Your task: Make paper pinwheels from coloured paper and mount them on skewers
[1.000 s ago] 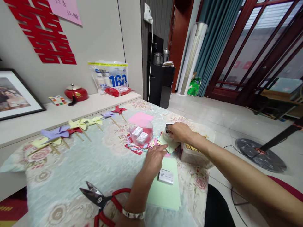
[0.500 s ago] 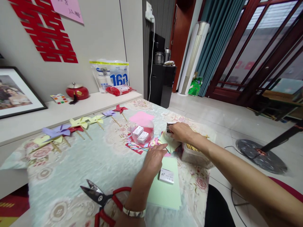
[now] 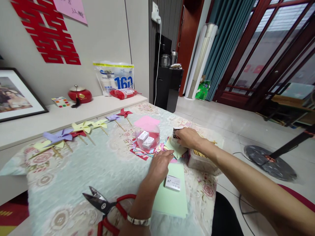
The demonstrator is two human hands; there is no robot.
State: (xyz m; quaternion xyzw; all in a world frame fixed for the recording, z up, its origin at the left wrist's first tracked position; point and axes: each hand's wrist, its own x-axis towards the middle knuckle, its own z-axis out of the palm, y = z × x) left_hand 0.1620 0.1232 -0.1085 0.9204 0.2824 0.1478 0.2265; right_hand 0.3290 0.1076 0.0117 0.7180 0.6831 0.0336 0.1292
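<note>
My left hand [image 3: 159, 165] lies over the table with its fingers stretched out, fingertips at the edge of a pale yellow paper piece [image 3: 179, 150]. My right hand [image 3: 188, 137] is closed on a small dark and silver object [image 3: 176, 132], mostly hidden by the fingers, at a small whitish tub. Left of the hands, a clear round container [image 3: 155, 139] holds small white boxes [image 3: 143, 136]. Colourful paper scraps [image 3: 141, 153] lie around its base. Below my left hand, another small white box [image 3: 172, 183] rests on a stack of light green paper [image 3: 169, 201].
Red-handled scissors [image 3: 104, 206] lie with blades parted, near my left forearm. A plastic box of thin sticks [image 3: 204, 164] stands under my right forearm. Several paper pinwheels [image 3: 59, 136] line the far left table edge. Pink paper [image 3: 147, 121] lies behind the round container.
Both hands keep nearly the same place and pose. The whole view shifts very slightly; no object has visibly moved on the table.
</note>
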